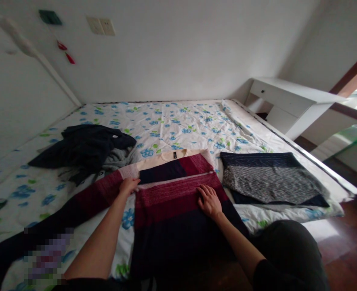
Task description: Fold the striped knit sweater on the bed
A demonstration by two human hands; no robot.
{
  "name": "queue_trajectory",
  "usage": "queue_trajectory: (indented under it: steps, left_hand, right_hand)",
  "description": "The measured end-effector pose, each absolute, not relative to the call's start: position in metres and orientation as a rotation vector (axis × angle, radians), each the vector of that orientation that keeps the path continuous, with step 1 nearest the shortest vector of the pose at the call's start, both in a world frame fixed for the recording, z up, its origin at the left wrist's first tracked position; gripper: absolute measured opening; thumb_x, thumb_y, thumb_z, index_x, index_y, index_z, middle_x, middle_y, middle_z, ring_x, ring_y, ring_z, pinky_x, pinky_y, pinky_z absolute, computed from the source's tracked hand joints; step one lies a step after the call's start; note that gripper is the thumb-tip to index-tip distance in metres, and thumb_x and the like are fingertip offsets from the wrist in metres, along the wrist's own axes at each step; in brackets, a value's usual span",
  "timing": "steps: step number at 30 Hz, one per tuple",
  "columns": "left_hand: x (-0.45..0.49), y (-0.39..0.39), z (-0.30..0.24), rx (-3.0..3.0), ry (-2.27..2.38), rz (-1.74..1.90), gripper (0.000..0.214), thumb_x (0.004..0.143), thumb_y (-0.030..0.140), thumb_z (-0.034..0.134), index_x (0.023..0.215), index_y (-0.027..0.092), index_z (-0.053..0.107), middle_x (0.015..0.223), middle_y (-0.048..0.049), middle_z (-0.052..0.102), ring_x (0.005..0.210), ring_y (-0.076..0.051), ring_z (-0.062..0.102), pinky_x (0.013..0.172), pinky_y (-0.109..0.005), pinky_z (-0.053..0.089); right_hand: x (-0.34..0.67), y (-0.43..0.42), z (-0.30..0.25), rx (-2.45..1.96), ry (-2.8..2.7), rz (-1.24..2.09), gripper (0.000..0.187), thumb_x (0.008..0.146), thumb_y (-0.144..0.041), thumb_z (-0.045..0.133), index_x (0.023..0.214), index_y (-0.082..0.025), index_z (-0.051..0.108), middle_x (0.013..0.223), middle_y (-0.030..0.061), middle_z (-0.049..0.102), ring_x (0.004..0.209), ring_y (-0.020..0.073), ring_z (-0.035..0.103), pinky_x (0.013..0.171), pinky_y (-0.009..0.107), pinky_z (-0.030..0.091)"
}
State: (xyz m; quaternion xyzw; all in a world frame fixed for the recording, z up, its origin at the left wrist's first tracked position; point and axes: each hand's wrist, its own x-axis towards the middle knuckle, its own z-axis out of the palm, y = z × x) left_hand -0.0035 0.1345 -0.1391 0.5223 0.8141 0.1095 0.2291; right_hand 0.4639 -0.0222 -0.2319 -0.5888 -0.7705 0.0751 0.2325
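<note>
A knitted sweater [169, 202] in cream, burgundy and navy bands lies spread on the bed, its cream neckline pointing away from me. One sleeve [90, 198] stretches out to the left and toward me; the right sleeve is not seen lying out to the side. At the left underarm, my left hand [129, 186] has its fingers drawn together on the knit. My right hand [209, 201] rests flat on the right side of the sweater's body, fingers apart. The sweater's lower end falls into dark shadow near me.
A folded grey and navy knit garment [260, 178] lies right of the sweater. Dark and grey clothes [87, 145] are heaped at the left. Beneath them is a flower-print sheet [172, 117]. A white desk [290, 101] stands beyond the bed's right side; my knee [290, 250] is at lower right.
</note>
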Motion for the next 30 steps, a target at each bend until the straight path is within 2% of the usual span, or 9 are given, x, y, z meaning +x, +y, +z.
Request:
queue_trajectory:
  steps: [4, 7, 10, 13, 16, 19, 22, 27, 30]
  left_hand:
    - [-0.001, 0.135, -0.132, 1.361, 2.277, 0.175, 0.033, 0.100, 0.041, 0.067, 0.102, 0.015, 0.088, 0.079, -0.0132, 0.082, 0.074, -0.032, 0.079, 0.071, -0.037, 0.059]
    - [0.004, 0.133, -0.130, 1.392, 2.373, 0.123, 0.029, 0.099, 0.040, 0.068, 0.103, 0.021, 0.089, 0.090, -0.0142, 0.087, 0.093, -0.035, 0.085, 0.080, -0.037, 0.063]
    - [0.007, 0.129, -0.128, 1.406, 2.455, 0.102, 0.030, 0.099, 0.038, 0.066, 0.105, 0.021, 0.089, 0.109, -0.0198, 0.089, 0.112, -0.041, 0.085, 0.089, -0.041, 0.065]
    - [0.009, 0.121, -0.127, 1.431, 2.494, 0.103, 0.031, 0.102, 0.037, 0.064, 0.113, 0.021, 0.088, 0.124, -0.0218, 0.088, 0.120, -0.042, 0.084, 0.094, -0.043, 0.065]
    - [0.014, 0.106, -0.129, 1.535, 2.499, 0.146, 0.035, 0.107, 0.033, 0.059, 0.131, 0.022, 0.081, 0.126, -0.0188, 0.088, 0.119, -0.038, 0.083, 0.098, -0.041, 0.064]
    - [0.024, 0.087, -0.138, 1.919, 2.355, 0.238, 0.039, 0.109, 0.030, 0.057, 0.142, 0.023, 0.076, 0.131, -0.0160, 0.084, 0.119, -0.033, 0.081, 0.103, -0.040, 0.062]
    - [0.033, 0.075, -0.151, 2.236, 2.168, 0.307, 0.041, 0.106, 0.025, 0.060, 0.142, 0.022, 0.079, 0.138, -0.0162, 0.079, 0.125, -0.033, 0.076, 0.113, -0.041, 0.059]
    - [0.037, 0.078, -0.170, 2.203, 2.239, 0.458, 0.042, 0.104, 0.015, 0.056, 0.134, 0.022, 0.083, 0.133, -0.0160, 0.077, 0.123, -0.034, 0.073, 0.116, -0.044, 0.057]
    - [0.037, 0.081, -0.179, 2.123, 2.300, 0.609, 0.038, 0.106, 0.018, 0.055, 0.130, 0.020, 0.084, 0.131, -0.0177, 0.076, 0.124, -0.036, 0.072, 0.119, -0.046, 0.055]
  right_hand:
    - [0.464, -0.021, -0.230, -1.624, -2.112, 0.224, 0.059, 0.108, -0.029, 0.064, 0.166, -0.023, 0.071, 0.174, 0.0108, 0.066, 0.163, 0.0332, 0.054, 0.142, 0.054, 0.039]
    - [0.464, -0.021, -0.229, -1.623, -2.117, 0.226, 0.059, 0.108, -0.030, 0.064, 0.166, -0.025, 0.071, 0.174, 0.0105, 0.065, 0.164, 0.0328, 0.054, 0.141, 0.053, 0.039]
    - [0.464, -0.023, -0.229, -1.626, -2.117, 0.231, 0.059, 0.108, -0.030, 0.063, 0.166, -0.024, 0.071, 0.174, 0.0111, 0.065, 0.164, 0.0327, 0.054, 0.141, 0.053, 0.038]
    - [0.465, -0.025, -0.231, -1.624, -2.107, 0.235, 0.059, 0.108, -0.029, 0.062, 0.165, -0.023, 0.071, 0.174, 0.0120, 0.065, 0.163, 0.0332, 0.054, 0.141, 0.054, 0.038]
    - [0.465, -0.026, -0.232, -1.617, -2.098, 0.236, 0.058, 0.108, -0.028, 0.061, 0.165, -0.022, 0.071, 0.173, 0.0121, 0.066, 0.162, 0.0337, 0.054, 0.141, 0.054, 0.038]
    - [0.466, -0.025, -0.230, -1.611, -2.094, 0.245, 0.058, 0.107, -0.028, 0.062, 0.164, -0.021, 0.071, 0.172, 0.0122, 0.066, 0.162, 0.0345, 0.055, 0.141, 0.054, 0.038]
    - [0.466, -0.024, -0.228, -1.601, -2.087, 0.263, 0.058, 0.107, -0.029, 0.064, 0.164, -0.022, 0.072, 0.172, 0.0126, 0.066, 0.162, 0.0346, 0.055, 0.141, 0.055, 0.039]
    - [0.473, -0.008, -0.233, -1.603, -1.915, 0.332, 0.051, 0.113, -0.031, 0.056, 0.161, -0.023, 0.072, 0.161, 0.0135, 0.073, 0.153, 0.0296, 0.063, 0.135, 0.049, 0.049]
    - [0.491, 0.023, -0.236, -1.666, -1.709, 0.231, 0.056, 0.115, -0.029, 0.049, 0.169, -0.020, 0.062, 0.167, 0.0179, 0.065, 0.156, 0.0293, 0.060, 0.132, 0.048, 0.051]
